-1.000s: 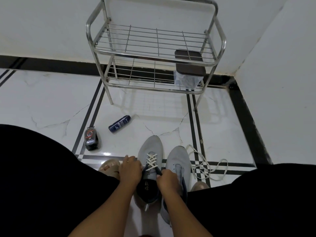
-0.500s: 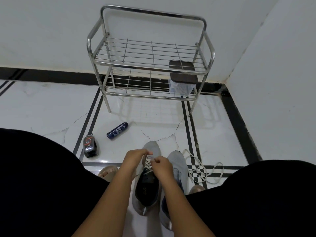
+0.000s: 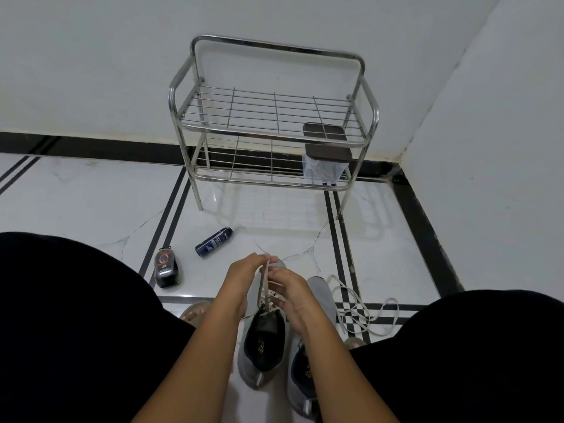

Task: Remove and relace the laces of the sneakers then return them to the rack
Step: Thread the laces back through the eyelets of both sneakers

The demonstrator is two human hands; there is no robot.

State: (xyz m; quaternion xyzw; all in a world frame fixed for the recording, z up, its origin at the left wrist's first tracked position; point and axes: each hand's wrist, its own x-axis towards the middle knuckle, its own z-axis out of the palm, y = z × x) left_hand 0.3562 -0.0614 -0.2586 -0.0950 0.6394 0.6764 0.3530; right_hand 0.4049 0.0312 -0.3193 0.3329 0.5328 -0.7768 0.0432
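Lace drawn up from the left sneaker

Our left hand [image 3: 244, 271] pinched the lace [image 3: 265, 285] above the left sneaker [image 3: 262, 346] (toe toward the rack [image 3: 274, 117]); our right hand [image 3: 287, 288] gripped it just beside.

Two sneakers [image 3: 262, 337] [image 3: 317, 300], one loose lace [image 3: 360, 309], one rack [image 3: 271, 123], two bottles [image 3: 213, 242] [image 3: 166, 268].

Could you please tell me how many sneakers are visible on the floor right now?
2: the left sneaker lies between the hands, its lace pulled up; the right sneaker lies beside it, partly hidden by the right forearm, unlaced as far as shows.
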